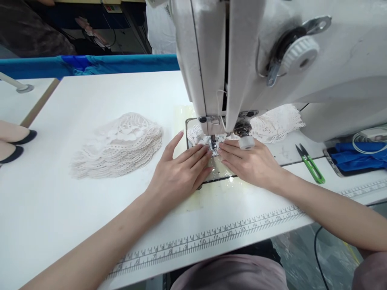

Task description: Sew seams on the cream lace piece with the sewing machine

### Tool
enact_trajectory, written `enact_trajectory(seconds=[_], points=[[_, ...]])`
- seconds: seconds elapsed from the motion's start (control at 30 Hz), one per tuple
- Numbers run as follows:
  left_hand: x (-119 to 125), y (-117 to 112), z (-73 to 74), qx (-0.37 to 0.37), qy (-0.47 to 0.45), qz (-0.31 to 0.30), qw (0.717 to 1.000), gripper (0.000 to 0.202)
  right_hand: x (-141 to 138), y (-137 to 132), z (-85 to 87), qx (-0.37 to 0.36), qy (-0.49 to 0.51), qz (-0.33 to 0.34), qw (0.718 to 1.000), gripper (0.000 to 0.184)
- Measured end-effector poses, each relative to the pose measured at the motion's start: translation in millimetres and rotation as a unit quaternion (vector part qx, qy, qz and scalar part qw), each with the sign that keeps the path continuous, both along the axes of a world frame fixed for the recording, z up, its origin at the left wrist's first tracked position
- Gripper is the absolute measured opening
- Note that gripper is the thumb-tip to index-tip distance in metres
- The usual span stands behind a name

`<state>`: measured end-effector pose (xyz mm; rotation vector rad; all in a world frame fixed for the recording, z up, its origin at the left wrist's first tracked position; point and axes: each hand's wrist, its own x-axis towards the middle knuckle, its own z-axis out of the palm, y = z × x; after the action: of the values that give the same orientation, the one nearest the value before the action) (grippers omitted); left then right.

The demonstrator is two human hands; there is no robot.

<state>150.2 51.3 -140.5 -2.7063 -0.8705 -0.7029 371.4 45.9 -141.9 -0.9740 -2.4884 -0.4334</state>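
A strip of white lace [273, 125] runs under the sewing machine's presser foot [213, 141], and its far part trails off to the right behind the machine head. My left hand [181, 171] lies flat with its fingertips on the lace just left of the foot, the thumb spread away. On the other side my right hand [252, 161] rests with fingers stretched out, pressing the lace down close to the needle. Both hands are open. The fingertips and the machine hide part of the lace between them.
On the left of the white table [99, 217] lies a stack of lace pieces [121, 145]. Green thread snips [310, 163] lie right, beside a phone [332, 161] under blue cloth [359, 156]. A printed ruler [208, 241] follows the front edge. Another person's feet [13, 141] show far left.
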Motion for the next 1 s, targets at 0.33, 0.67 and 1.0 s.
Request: enact_trajectory(seconds=[0.33, 0.67, 1.0], points=[[0.5, 4.8, -1.6, 0.024, 0.006, -0.006, 1.0, 0.026, 1.6, -0.2, 2.3, -0.016, -0.02, -0.018, 1.0, 0.027], [0.9, 5.7, -4.0, 0.011, -0.006, 0.001, 1.0, 0.03, -0.1, 0.8, 2.1, -0.016, -0.023, -0.021, 0.999, 0.031], [1.2, 5.0, -3.0, 0.001, -0.005, 0.009, 1.0, 0.028, 1.7, 4.5, -2.5, 0.007, -0.011, -0.007, 1.0, 0.026]])
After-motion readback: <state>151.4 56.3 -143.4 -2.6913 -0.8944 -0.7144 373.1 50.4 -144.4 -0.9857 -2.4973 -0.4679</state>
